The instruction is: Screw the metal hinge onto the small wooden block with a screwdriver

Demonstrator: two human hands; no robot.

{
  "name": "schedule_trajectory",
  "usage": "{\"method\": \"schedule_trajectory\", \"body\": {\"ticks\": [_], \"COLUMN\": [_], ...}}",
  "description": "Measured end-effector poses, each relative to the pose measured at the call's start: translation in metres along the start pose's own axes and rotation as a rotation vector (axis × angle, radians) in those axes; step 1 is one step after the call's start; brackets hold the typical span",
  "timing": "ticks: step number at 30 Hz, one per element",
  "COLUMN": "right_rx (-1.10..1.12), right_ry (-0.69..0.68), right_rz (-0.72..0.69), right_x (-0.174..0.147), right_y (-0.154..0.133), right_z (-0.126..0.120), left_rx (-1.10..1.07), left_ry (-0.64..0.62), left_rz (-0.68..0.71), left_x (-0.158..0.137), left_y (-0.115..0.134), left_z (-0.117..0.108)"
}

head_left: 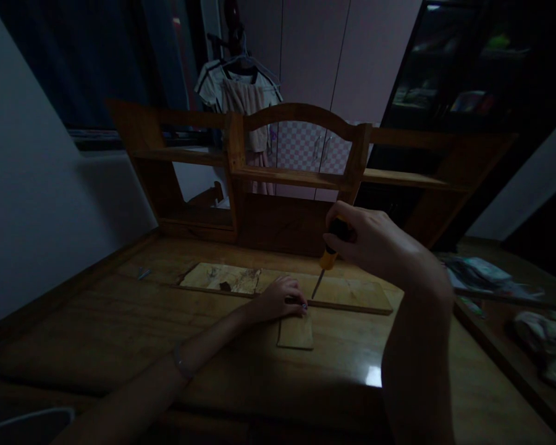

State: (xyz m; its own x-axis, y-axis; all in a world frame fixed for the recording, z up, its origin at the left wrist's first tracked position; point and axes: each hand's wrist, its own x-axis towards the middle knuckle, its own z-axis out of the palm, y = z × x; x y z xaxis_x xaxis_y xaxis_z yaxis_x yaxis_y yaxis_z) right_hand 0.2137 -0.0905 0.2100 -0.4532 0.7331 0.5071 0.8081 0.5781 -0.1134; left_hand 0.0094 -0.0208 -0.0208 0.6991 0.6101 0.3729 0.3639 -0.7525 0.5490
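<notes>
My right hand [366, 238] is closed around the black and yellow handle of a screwdriver [328, 258]. Its shaft slants down, with the tip close to the front edge of a long wooden board [347, 292]. My left hand [280, 300] rests over that edge, fingers curled and thumb and finger pinched together. A tiny shiny spot shows at the pinch; whether it is a fastener or a nail I cannot tell. Under this hand, a small wooden piece [296, 334] lies against the long board, partly covered.
Two or so small metal pieces [143, 273] lie on the wooden tabletop [120, 327] at left. A wooden shelf unit [291, 179] stands along the back. On the right are papers [482, 275] and crumpled cloth [547, 346]. Light is dim.
</notes>
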Motion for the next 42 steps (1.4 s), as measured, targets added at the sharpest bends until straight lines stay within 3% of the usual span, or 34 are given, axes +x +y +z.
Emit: {"method": "schedule_trajectory", "body": {"ticks": [10,15,21,26,42], "right_rx": [-0.013,0.025,0.034,0.041,0.144], "right_ry": [-0.126,-0.156,-0.211,-0.215,-0.225], "right_rz": [-0.006,0.004,0.026,0.007,-0.050], "right_x": [0.006,0.006,0.005,0.004,0.004], "right_y": [-0.003,-0.001,0.005,0.005,-0.010], "right_z": [0.013,0.011,0.005,0.006,0.008], "left_rx": [0.084,0.012,-0.009,-0.004,0.014], "left_ry": [0.006,0.035,-0.023,-0.081,-0.068], "left_rz": [0.009,-0.004,-0.009,-0.019,0.035], "left_x": [-0.004,-0.007,-0.008,-0.009,-0.009], "left_y": [0.012,0.020,0.027,0.026,0.026], "left_z": [0.001,0.004,-0.001,-0.007,-0.012]}}
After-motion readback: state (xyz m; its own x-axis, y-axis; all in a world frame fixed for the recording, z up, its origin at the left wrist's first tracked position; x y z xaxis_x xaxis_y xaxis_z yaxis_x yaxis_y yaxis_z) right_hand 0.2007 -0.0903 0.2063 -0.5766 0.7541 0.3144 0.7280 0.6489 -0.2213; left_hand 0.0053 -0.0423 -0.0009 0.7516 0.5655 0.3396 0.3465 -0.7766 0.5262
